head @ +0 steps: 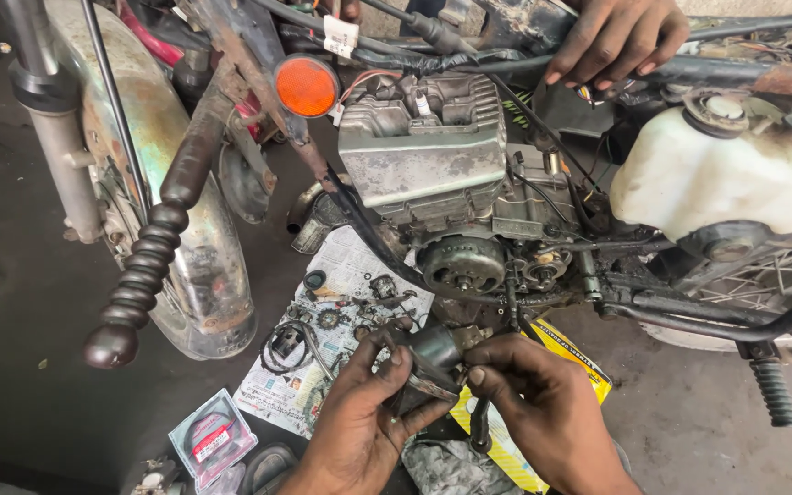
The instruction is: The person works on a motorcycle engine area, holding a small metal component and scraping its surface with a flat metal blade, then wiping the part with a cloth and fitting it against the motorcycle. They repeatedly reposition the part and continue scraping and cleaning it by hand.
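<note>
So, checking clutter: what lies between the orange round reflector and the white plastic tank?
Head view: the grey finned engine block sits between the orange round reflector and the white plastic tank.

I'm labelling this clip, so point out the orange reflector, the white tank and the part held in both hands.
Orange reflector (305,86), head view, centre of the round lens.
White tank (717,179), head view, middle of its side.
Held part (430,353), head view, dark rounded body between the hands.

Small sprockets (327,318) too tiny to tell
</note>
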